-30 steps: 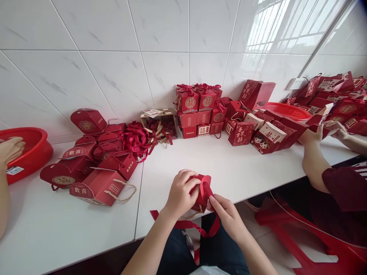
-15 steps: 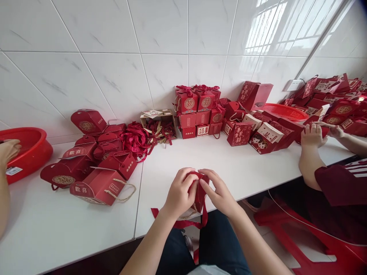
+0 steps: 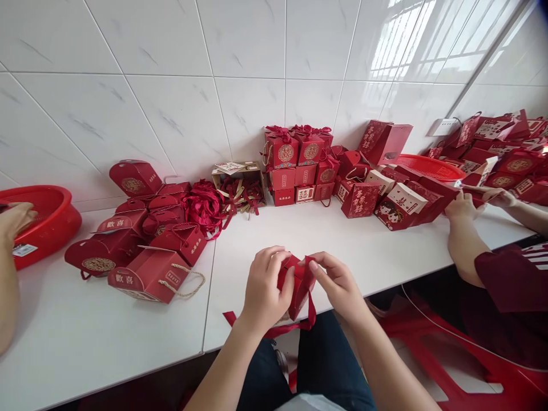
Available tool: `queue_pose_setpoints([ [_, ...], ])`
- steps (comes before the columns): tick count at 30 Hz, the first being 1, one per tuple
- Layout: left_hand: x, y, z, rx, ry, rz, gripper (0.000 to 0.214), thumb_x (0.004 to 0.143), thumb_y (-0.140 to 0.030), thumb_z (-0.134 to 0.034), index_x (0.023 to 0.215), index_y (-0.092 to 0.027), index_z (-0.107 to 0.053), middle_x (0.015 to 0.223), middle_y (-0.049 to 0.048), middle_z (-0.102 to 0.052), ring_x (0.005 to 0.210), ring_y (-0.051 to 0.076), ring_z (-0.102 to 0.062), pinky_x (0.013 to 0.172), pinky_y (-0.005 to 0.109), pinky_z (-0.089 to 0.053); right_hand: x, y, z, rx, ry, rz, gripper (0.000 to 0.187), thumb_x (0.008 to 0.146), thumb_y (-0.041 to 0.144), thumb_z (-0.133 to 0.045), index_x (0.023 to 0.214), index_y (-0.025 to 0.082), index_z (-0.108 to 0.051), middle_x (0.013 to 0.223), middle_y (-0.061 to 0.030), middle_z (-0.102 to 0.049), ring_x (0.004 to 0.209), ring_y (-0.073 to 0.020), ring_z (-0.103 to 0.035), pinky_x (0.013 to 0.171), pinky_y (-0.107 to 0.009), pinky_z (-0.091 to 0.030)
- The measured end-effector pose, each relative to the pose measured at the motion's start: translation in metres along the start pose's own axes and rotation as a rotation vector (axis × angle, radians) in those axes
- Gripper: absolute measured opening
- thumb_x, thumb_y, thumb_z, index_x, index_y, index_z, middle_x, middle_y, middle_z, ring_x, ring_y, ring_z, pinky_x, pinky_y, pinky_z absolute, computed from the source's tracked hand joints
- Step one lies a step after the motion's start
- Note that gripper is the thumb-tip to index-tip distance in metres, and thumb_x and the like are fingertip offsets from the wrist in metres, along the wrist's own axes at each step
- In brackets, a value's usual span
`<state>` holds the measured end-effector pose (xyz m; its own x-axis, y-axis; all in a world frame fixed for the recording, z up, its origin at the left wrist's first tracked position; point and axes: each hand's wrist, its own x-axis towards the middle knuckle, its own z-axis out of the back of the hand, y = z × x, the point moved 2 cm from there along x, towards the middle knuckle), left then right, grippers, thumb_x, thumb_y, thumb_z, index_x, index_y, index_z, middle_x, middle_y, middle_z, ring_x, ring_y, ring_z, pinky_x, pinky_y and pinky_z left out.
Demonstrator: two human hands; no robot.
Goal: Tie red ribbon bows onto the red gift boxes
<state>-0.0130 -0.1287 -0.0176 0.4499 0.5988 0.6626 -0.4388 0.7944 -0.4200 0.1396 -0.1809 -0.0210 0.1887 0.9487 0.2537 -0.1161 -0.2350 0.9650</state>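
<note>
My left hand (image 3: 264, 285) is closed around a small red gift box (image 3: 296, 288) held just above the front edge of the white table (image 3: 342, 245). My right hand (image 3: 338, 285) pinches the red ribbon (image 3: 309, 311) at the top of the same box. The ribbon loops down under the box and trails over the table edge toward my lap. Both hands meet at the box, thumbs on its upper part.
Heaps of red gift boxes (image 3: 145, 240) lie at left, a ribbon pile (image 3: 205, 205) and stacked boxes (image 3: 299, 165) stand against the tiled wall. A red basin (image 3: 47, 220) with another person's hand (image 3: 15, 220) is far left. Another person's hands (image 3: 466, 202) work at right near a red basket (image 3: 428, 165).
My right hand rose from below the box to its top and now pinches the ribbon there. The ribbon's hanging loop has shortened. The person at right shifted their hands slightly.
</note>
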Motion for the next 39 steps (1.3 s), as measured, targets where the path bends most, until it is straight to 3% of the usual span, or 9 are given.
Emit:
queue_pose_setpoints([
  [5,-0.018,0.017,0.004,0.055,0.127,0.163,0.014,0.09,-0.022,-0.05,0.102,-0.022,-0.057,0.096,0.0046,-0.069,0.089,0.022,-0.064,0.079,0.039,-0.05,-0.018,0.05,0.015,0.035,-0.139,0.147,0.019,0.094,0.034,-0.049,0.089,0.025,-0.065,0.088,-0.0054,-0.066,0.087,-0.0216,-0.06,0.079,-0.035,-0.046],
  [10,-0.025,0.025,0.004,-0.102,0.054,0.281,0.013,0.09,-0.024,-0.05,0.093,-0.022,-0.062,0.089,0.0028,-0.07,0.083,0.017,-0.065,0.074,0.03,-0.053,-0.039,0.094,0.022,0.135,-0.359,0.405,0.019,0.094,0.028,-0.048,0.083,0.026,-0.064,0.065,-0.0023,-0.056,0.063,-0.0191,-0.054,0.067,-0.037,-0.043],
  [12,-0.025,0.028,0.004,-0.153,0.0,0.377,0.012,0.089,-0.028,-0.053,0.091,-0.022,-0.063,0.086,0.0021,-0.07,0.078,0.016,-0.066,0.07,0.028,-0.054,-0.027,0.084,0.016,0.052,-0.281,0.289,0.022,0.092,0.029,-0.049,0.075,0.024,-0.061,0.064,-0.0013,-0.054,0.06,-0.0172,-0.05,0.062,-0.033,-0.039],
  [15,-0.027,0.032,0.003,-0.234,-0.064,0.501,0.016,0.088,-0.035,-0.055,0.09,-0.022,-0.064,0.083,0.0022,-0.071,0.074,0.016,-0.067,0.065,0.027,-0.054,0.004,0.047,-0.004,-0.143,0.047,0.052,0.027,0.091,0.03,-0.049,0.066,0.021,-0.054,0.063,0.0005,-0.052,0.06,-0.0148,-0.046,0.059,-0.028,-0.036],
  [17,-0.029,0.033,0.002,-0.28,-0.093,0.514,0.017,0.088,-0.036,-0.055,0.09,-0.021,-0.063,0.083,0.0027,-0.071,0.074,0.017,-0.067,0.066,0.026,-0.053,0.021,0.021,-0.016,-0.237,0.15,-0.019,0.028,0.09,0.029,-0.045,0.064,0.02,-0.052,0.062,0.0014,-0.051,0.06,-0.014,-0.044,0.057,-0.027,-0.035],
  [21,-0.03,0.031,0.002,-0.271,-0.141,0.454,0.014,0.088,-0.032,-0.056,0.091,-0.02,-0.061,0.083,0.0027,-0.07,0.074,0.015,-0.066,0.068,0.025,-0.053,0.035,-0.01,-0.032,-0.34,0.182,-0.071,0.028,0.087,0.027,-0.043,0.059,0.021,-0.045,0.058,0.0026,-0.048,0.056,-0.0132,-0.04,0.054,-0.026,-0.032],
  [30,-0.038,0.028,-0.002,-0.437,-0.137,0.557,0.021,0.088,-0.036,-0.057,0.102,-0.021,-0.057,0.083,0.0029,-0.068,0.079,0.016,-0.064,0.073,0.027,-0.052,0.036,-0.006,-0.034,-0.358,0.306,-0.024,0.023,0.086,0.022,-0.045,0.065,0.021,-0.053,0.065,0.0015,-0.058,0.062,-0.014,-0.048,0.06,-0.026,-0.035],
  [34,-0.033,0.034,-0.008,-0.61,-0.026,0.716,0.028,0.091,-0.047,-0.046,0.091,-0.021,-0.056,0.075,-0.0005,-0.061,0.069,0.013,-0.059,0.063,0.023,-0.048,0.034,-0.005,-0.037,-0.42,0.361,0.041,0.023,0.087,0.02,-0.045,0.067,0.021,-0.055,0.064,0.0023,-0.057,0.06,-0.0134,-0.048,0.059,-0.026,-0.035],
  [39,-0.027,0.043,-0.016,-0.593,0.108,0.721,0.035,0.088,-0.05,-0.047,0.075,-0.019,-0.056,0.069,-0.0009,-0.057,0.066,0.013,-0.054,0.061,0.023,-0.045,0.034,-0.005,-0.038,-0.453,0.359,0.072,0.023,0.088,0.02,-0.045,0.071,0.021,-0.06,0.069,-0.0004,-0.061,0.063,-0.0149,-0.052,0.062,-0.028,-0.039],
])
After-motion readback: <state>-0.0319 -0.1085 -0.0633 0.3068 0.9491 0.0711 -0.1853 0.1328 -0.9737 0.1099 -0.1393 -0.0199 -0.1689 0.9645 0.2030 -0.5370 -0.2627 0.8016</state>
